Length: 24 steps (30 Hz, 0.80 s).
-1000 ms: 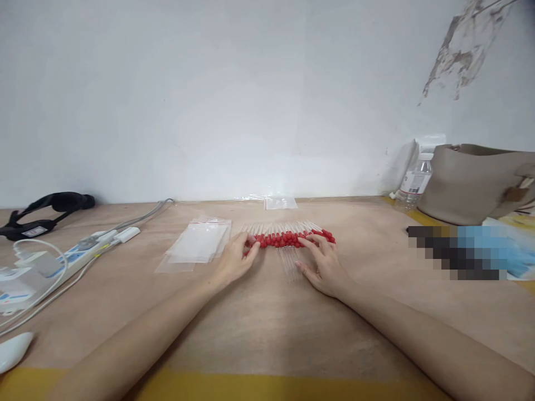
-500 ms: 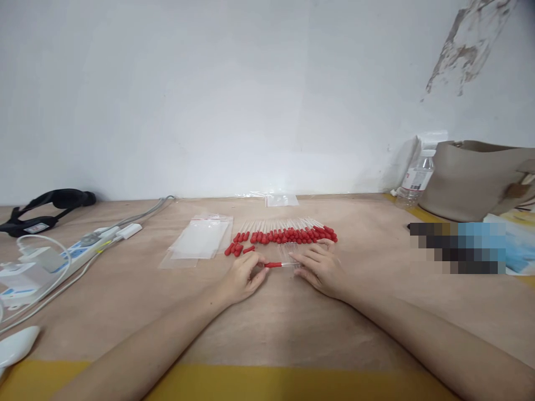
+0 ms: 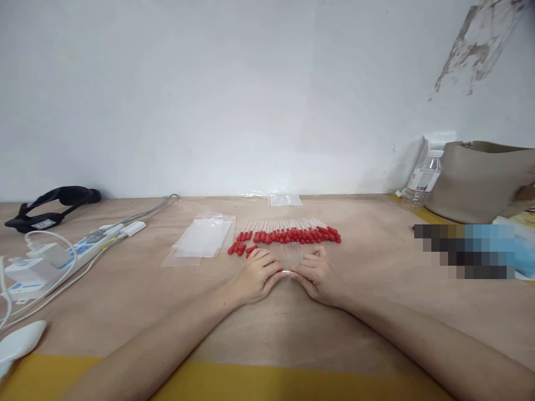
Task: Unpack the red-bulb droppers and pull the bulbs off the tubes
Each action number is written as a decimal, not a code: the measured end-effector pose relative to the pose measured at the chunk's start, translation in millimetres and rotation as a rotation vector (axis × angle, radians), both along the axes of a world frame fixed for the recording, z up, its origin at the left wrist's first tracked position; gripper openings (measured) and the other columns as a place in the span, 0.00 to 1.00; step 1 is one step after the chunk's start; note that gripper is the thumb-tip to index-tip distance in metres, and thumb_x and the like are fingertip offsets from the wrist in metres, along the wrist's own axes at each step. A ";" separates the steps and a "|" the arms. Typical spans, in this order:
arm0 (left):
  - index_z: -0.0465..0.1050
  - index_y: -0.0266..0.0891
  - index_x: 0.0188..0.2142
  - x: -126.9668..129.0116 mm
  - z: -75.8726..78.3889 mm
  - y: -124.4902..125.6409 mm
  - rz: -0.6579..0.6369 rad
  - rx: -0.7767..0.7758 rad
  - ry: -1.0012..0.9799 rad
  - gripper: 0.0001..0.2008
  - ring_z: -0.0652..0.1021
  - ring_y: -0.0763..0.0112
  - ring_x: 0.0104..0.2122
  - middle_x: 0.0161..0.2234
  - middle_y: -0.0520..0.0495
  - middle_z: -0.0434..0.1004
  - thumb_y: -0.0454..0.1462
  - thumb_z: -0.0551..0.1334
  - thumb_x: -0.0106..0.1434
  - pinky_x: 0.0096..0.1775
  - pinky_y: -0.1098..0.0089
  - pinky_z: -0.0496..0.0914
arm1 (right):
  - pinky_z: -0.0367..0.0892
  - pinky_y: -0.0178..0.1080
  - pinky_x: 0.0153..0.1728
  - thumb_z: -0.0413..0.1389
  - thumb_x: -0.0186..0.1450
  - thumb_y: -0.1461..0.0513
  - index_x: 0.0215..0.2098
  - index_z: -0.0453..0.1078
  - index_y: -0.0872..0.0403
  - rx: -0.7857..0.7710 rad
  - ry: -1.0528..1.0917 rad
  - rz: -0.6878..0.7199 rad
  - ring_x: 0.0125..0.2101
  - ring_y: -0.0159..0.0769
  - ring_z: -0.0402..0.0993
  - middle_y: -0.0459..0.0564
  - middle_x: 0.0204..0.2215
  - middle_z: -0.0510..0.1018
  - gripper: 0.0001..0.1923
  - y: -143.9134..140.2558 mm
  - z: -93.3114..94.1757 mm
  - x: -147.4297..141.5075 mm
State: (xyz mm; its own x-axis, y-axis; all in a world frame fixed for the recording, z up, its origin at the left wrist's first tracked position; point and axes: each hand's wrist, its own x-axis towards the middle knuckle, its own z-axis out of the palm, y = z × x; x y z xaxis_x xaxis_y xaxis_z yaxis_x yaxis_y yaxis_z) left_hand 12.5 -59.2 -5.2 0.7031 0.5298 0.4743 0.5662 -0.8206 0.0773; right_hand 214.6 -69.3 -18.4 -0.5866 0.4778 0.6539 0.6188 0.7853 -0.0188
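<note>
My left hand [image 3: 259, 277] is closed in a pinch on a red rubber bulb, mostly hidden by the fingers. A short stretch of glass dropper tube [image 3: 287, 272] shows between my two thumbs, lying level. My right hand [image 3: 318, 277] pinches the tube's other end, which its fingers cover. Just beyond the hands lie several bare glass tubes [image 3: 291, 253] side by side. Behind them is a row of glass droppers with red bulbs [image 3: 288, 236], their thin tips pointing at the wall. Several loose red bulbs [image 3: 238, 248] rest beyond my left hand.
Transparent zip bags [image 3: 204, 238] lie in a stack left of the droppers, and another bag [image 3: 285, 200] is by the wall. A power strip [image 3: 83, 247] with cables and a black strap [image 3: 52, 209] occupy the left. A bottle [image 3: 424, 178] and a beige bag [image 3: 480, 184] stand at right.
My hands have come closer together, the bulb and tube now pushed together between them. Less of the red bulb and the tube shows. The view has shifted slightly.
</note>
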 end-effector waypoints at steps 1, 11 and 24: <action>0.69 0.38 0.31 -0.3 0.7 -0.8 -0.001 -0.001 0.020 0.13 0.67 0.68 0.35 0.31 0.46 0.69 0.39 0.49 0.64 0.41 0.65 0.60 | 0.49 0.40 0.39 0.44 0.64 0.61 0.27 0.70 0.54 0.009 -0.001 0.009 0.24 0.29 0.60 0.44 0.18 0.68 0.15 -0.1 0.2 0.7; 0.66 0.37 0.27 -1.8 8.7 -6.9 -0.054 -0.042 0.072 0.15 0.65 0.70 0.32 0.27 0.48 0.66 0.39 0.45 0.65 0.42 0.65 0.57 | 0.49 0.40 0.37 0.44 0.65 0.63 0.30 0.68 0.54 0.166 -0.078 0.060 0.25 0.29 0.58 0.44 0.19 0.67 0.12 -1.3 1.3 7.4; 0.64 0.38 0.27 -13.4 7.9 -10.5 -0.064 -0.107 0.077 0.16 0.66 0.70 0.31 0.26 0.48 0.66 0.37 0.43 0.66 0.42 0.65 0.58 | 0.51 0.40 0.34 0.44 0.64 0.66 0.44 0.66 0.50 0.268 -0.167 0.146 0.25 0.29 0.61 0.43 0.19 0.68 0.14 -1.8 5.2 32.5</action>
